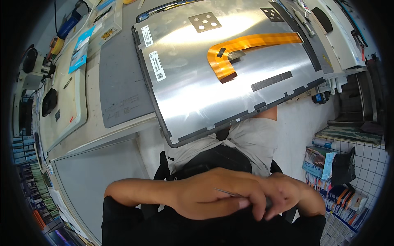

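Close to my body, my left hand (217, 194) is closed, thumb and forefinger curled together. A thin pointed metal tool (223, 191) lies along its fingers; most of the tool is hidden. My right hand (284, 190) meets the left one, its fingers bent inward, and a bit of grey shows between the hands. I cannot make out what the right fingers hold. Beyond both hands, touched by neither, a silver display panel (184, 106) lies back side up, overhanging the desk edge above my lap. An orange ribbon cable (256, 41) bends across it, with one dark end loose.
A grey mat (119, 90) covers the desk (94, 82) left of the panel. Farther left is a white board (76, 104) with a blue packet (81, 50). At right stand a screwdriver-like tool (304, 22) and, lower down, a wire rack (367, 164) beside bags.
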`<state>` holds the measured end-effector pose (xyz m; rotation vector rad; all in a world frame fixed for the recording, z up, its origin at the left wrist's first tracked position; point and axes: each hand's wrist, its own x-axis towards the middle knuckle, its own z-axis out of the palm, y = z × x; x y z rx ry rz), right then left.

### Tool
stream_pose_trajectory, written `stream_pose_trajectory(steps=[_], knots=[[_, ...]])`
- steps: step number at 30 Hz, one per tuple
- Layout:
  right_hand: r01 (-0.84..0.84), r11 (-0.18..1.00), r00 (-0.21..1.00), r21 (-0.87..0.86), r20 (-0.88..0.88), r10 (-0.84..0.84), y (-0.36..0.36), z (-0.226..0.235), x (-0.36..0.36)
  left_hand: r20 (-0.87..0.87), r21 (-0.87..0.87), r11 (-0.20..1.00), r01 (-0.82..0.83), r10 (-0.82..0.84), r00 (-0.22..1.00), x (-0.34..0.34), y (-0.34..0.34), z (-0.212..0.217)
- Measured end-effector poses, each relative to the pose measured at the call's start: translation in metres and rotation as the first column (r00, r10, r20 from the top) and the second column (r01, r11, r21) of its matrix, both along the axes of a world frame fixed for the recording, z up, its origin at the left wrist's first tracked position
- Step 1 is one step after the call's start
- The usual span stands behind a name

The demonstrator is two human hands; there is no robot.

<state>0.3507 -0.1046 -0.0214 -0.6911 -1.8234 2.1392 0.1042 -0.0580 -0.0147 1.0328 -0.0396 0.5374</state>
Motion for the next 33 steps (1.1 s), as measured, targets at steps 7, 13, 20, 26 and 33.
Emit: stream_pose_trajectory(steps=[7,13,20,26,33], knots=[[0.285,0.857,0.878,0.429,0.242,-0.413,-0.009,0.022,0.005,-0.180,-0.256,0.965,-0.056,0.009,0.984,-0.009,0.002,-0.020],[0.265,0.895,0.802,0.358,0.434,-0.411,-0.012,0.029,0.010,-0.287,-0.279,0.945,-0.170,0.087,0.954,-0.003,0.015,-0.018],[0.268,0.851,0.750,0.451,0.457,-0.478,-0.011,0.030,-0.004,-0.352,-0.220,0.931,-0.290,0.202,0.914,-0.003,0.017,-0.014],[0.266,0.841,0.760,0.470,0.435,-0.483,-0.011,0.027,-0.006,-0.306,-0.235,0.923,-0.305,0.228,0.925,-0.006,0.017,-0.015],[0.289,0.836,0.746,0.467,0.437,-0.502,-0.012,0.029,-0.006,-0.343,-0.274,0.904,-0.327,0.226,0.912,-0.007,0.017,-0.014]])
